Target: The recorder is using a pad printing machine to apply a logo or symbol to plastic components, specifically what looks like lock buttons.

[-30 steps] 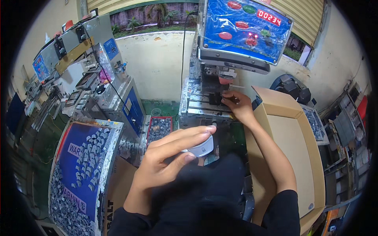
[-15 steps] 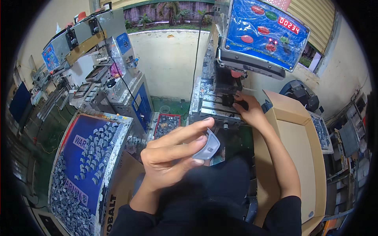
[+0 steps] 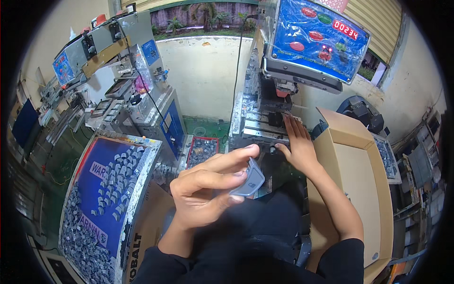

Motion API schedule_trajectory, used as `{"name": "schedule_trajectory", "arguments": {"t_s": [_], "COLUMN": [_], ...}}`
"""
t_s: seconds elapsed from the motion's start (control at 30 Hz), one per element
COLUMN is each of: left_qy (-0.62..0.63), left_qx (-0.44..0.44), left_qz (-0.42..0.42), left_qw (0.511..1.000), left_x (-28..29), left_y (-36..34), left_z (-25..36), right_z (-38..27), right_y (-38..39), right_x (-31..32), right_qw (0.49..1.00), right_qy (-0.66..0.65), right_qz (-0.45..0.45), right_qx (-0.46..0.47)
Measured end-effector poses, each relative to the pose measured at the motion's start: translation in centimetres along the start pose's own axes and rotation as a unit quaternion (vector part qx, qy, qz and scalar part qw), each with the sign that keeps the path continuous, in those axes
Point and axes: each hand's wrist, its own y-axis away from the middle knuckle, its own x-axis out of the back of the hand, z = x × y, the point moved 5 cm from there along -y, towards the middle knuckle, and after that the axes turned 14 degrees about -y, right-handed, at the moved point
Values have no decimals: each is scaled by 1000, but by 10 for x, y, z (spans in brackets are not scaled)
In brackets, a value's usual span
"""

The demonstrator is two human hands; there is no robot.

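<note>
My left hand (image 3: pixel 201 189) is raised in front of me, thumb and fingers pinching a small grey plastic piece (image 3: pixel 255 180) by its edges. That piece is curved, with a dark padlock mark on its face. My right hand (image 3: pixel 302 154) rests at the right end of the metal machine bed (image 3: pixel 257 128), fingers stretched out and thumb apart. Its fingertips are beside a dark block-like fixture (image 3: pixel 275 119) on the bed. Above the fixture hangs a reddish pad (image 3: pixel 282 93) under the machine head. No object shows in the right hand.
A blue control panel (image 3: pixel 317 42) overhangs the bed. On my right stands an open cardboard box (image 3: pixel 352 189). To the left, many grey pieces lie on a blue board (image 3: pixel 90 189). A red-rimmed tray (image 3: pixel 216 147) of pieces sits low behind my left hand. Another machine (image 3: pixel 156 109) stands back left.
My right hand has drawn back from the fixture toward me, and its curled fingers have straightened. My left hand still holds the grey piece, almost unmoved.
</note>
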Motion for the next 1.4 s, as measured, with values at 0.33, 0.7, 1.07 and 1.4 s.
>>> {"name": "schedule_trajectory", "arguments": {"t_s": [0.33,0.7,1.07,1.4], "left_qy": [1,45,74,70], "left_qx": [3,29,7,8], "left_qz": [2,29,-7,-12], "left_qw": [1000,998,997,997], "left_x": [5,-3,-27,-32], "left_y": [2,2,-12,-11], "left_z": [5,7,13,8], "right_z": [-15,-25,-17,-16], "right_y": [13,25,34,34], "right_x": [-12,-3,0,1], "right_qw": [995,992,998,997], "right_qy": [84,85,-20,-29], "right_qz": [-32,-75,-64,-71], "right_qx": [-48,-48,-17,-14]}}
